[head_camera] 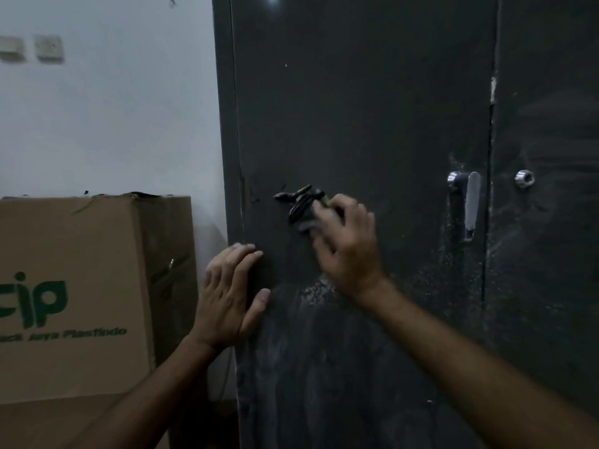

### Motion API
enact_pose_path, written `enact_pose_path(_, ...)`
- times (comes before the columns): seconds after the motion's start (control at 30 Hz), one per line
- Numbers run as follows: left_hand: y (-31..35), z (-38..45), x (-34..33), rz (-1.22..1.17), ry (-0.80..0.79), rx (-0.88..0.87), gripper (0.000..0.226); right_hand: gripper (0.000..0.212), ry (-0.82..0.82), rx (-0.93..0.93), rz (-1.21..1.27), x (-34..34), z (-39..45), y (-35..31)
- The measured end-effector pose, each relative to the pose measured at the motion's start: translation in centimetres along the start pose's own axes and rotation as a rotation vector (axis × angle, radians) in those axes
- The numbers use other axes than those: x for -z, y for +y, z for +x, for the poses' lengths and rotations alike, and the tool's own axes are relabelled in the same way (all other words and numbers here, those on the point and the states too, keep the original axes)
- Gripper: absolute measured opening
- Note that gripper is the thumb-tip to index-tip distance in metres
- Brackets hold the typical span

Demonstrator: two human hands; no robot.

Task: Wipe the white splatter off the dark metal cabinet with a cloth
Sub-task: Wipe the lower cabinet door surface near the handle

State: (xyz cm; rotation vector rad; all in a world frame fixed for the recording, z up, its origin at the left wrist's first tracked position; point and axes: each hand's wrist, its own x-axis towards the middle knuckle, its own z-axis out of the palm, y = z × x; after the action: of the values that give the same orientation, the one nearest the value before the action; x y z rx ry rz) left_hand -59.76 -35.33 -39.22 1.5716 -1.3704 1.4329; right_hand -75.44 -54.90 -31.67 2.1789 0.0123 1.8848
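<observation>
A dark metal cabinet (372, 108) fills most of the view, its door smeared with white splatter (317, 291) that is thickest just below the person's right wrist and spreads in a fainter haze toward the lower right. Beside it, against a pale wall (113, 118), stands a brown cardboard box (81, 286) printed with green lettering. The left hand (228, 296) lies flat against the cabinet's left edge, fingers straight. The right hand (348, 241), blurred, curls round a dark cloth (299, 202) pressed to the door's middle, its loose ends sticking out up and to the left. A chrome handle (470, 205) and a small round lock (524, 178) sit to the right.
</observation>
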Motion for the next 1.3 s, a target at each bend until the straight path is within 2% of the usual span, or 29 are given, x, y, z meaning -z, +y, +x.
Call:
enact_pose_path(0.03,0.1,-0.1,-0.4,0.008,-0.02,0.001,0.065,0.046,-0.037,0.101,0.012,-0.9,-2.1,-1.1)
enact_pose_path(0.1,0.2,-0.2,-1.0,0.019,-0.05,-0.005,0.072,0.045,-0.22,0.517,-0.009,-1.1,-5.8,-1.2)
enact_pose_path(0.13,0.2,-0.3,-1.1,0.021,-0.056,-0.007,0.075,0.044,-0.291,0.654,-0.016,-0.2,-6.0,0.1)
enact_pose_path(0.17,0.1,-0.3,-1.1,0.027,-0.06,-0.009,0.078,0.044,-0.29,0.698,-0.037,0.8,-5.4,1.8)
enact_pose_path(0.2,0.0,-0.3,-1.2,0.042,-0.065,-0.013,0.081,0.045,-0.241,0.652,-0.07,1.7,-4.6,3.4)
enact_pose_path(0.23,-0.1,-0.3,-1.3,0.066,-0.067,-0.019,0.084,0.046,-0.151,0.522,-0.105,2.3,-3.7,4.9)
enact_pose_path(0.33,0.1,-0.2,-1.5,0.134,-0.066,-0.016,0.087,0.046,0.116,-0.154,-0.085,2.7,-3.4,5.3)
enact_pose_path(0.37,0.2,-0.3,-1.5,0.15,-0.065,-0.015,0.088,0.047,0.157,-0.261,-0.072,1.9,-4.6,4.0)
enact_pose_path(0.4,0.3,-0.3,-1.5,0.165,-0.061,-0.016,0.088,0.048,0.129,-0.241,-0.055,1.1,-6.2,2.6)
enact_pose_path(0.43,0.3,-0.3,-1.6,0.177,-0.057,-0.019,0.088,0.049,0.052,-0.084,-0.04,0.5,-7.9,1.3)
enact_pose_path(0.5,0.2,-0.2,-1.5,0.189,-0.057,-0.027,0.086,0.047,-0.158,0.389,-0.032,0.2,-10.4,0.9)
enact_pose_path(0.53,0.2,-0.3,-1.5,0.188,-0.059,-0.029,0.085,0.045,-0.233,0.546,-0.042,0.8,-9.7,1.8)
enact_pose_path(0.57,0.1,-0.3,-1.5,0.187,-0.057,-0.029,0.085,0.044,-0.255,0.603,-0.061,1.4,-8.0,2.9)
enact_pose_path(0.6,0.1,-0.4,-1.5,0.185,-0.054,-0.029,0.085,0.044,-0.209,0.564,-0.086,1.6,-5.8,3.8)
enact_pose_path(0.63,0.1,-0.3,-1.6,0.181,-0.052,-0.032,0.084,0.043,-0.119,0.442,-0.11,1.7,-3.4,4.5)
enact_pose_path(0.73,0.0,-0.2,-1.5,0.181,-0.055,-0.035,0.085,0.042,0.154,-0.171,-0.07,1.6,3.1,3.5)
enact_pose_path(0.77,0.0,-0.3,-1.5,0.18,-0.058,-0.033,0.085,0.043,0.195,-0.291,-0.032,0.9,3.9,1.9)
enact_pose_path(0.8,0.0,-0.3,-1.5,0.178,-0.06,-0.028,0.085,0.043,0.191,-0.303,-0.001,0.1,3.8,0.2)
enact_pose_path(0.83,0.0,-0.4,-1.5,0.171,-0.061,-0.02,0.085,0.044,0.132,-0.213,0.018,-0.6,2.6,-1.5)
enact_pose_path(0.93,0.0,-0.4,-1.5,0.149,-0.048,-0.025,0.086,0.044,-0.178,0.35,0.013,-0.8,-4.8,-2.3)
enact_pose_path(1.0,-0.1,-0.4,-1.6,0.14,-0.045,-0.033,0.089,0.044,-0.304,0.562,-0.033,1.4,-6.5,1.0)
enact_pose_path(1.03,-0.1,-0.4,-1.6,0.137,-0.044,-0.032,0.09,0.045,-0.288,0.582,-0.077,2.2,-5.6,3.1)
enact_pose_path(1.07,-0.1,-0.3,-1.5,0.136,-0.043,-0.032,0.091,0.046,-0.235,0.519,-0.111,2.7,-3.7,4.7)
enact_pose_path(1.13,-0.1,-0.2,-1.5,0.142,-0.047,-0.03,0.092,0.044,-0.031,0.172,-0.136,3.2,1.6,6.2)
enact_pose_path(1.2,0.0,-0.3,-1.5,0.156,-0.054,-0.027,0.092,0.042,0.116,-0.191,-0.053,2.4,4.9,4.1)
enact_pose_path(1.23,0.0,-0.4,-1.5,0.166,-0.056,-0.028,0.092,0.043,0.139,-0.212,-0.023,1.4,4.6,2.3)
enact_pose_path(1.3,0.0,-0.3,-1.4,0.185,-0.052,-0.037,0.092,0.043,0.012,0.045,-0.007,-0.3,0.6,-0.6)
